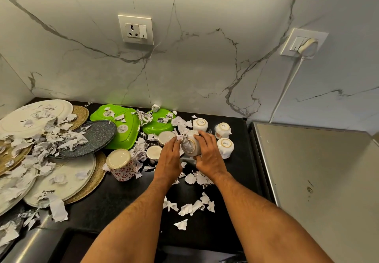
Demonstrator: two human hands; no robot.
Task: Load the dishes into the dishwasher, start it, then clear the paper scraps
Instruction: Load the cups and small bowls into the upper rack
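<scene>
On the black counter (123, 197), my right hand (207, 152) grips a tilted white cup (191, 146) with paper scraps clinging to it. My left hand (169, 156) rests against the cup's left side, fingers fairly straight. Three more white cups (225, 146) stand upside down just right of it. A red-patterned mug (121, 165) and two small steel-rimmed bowls (154, 153) sit upside down to the left. Green plastic plates (123, 127), a dark speckled plate (92, 137) and white plates (67, 180) lie at the left under torn paper scraps (190, 206).
A steel appliance top (320, 180) adjoins the counter on the right. Woven mats (93, 182) lie beneath the white plates. The marble wall holds a socket (135, 29) and a plugged-in switch plate (303, 44) with a white cable. A steel sink edge (30, 242) shows at bottom left.
</scene>
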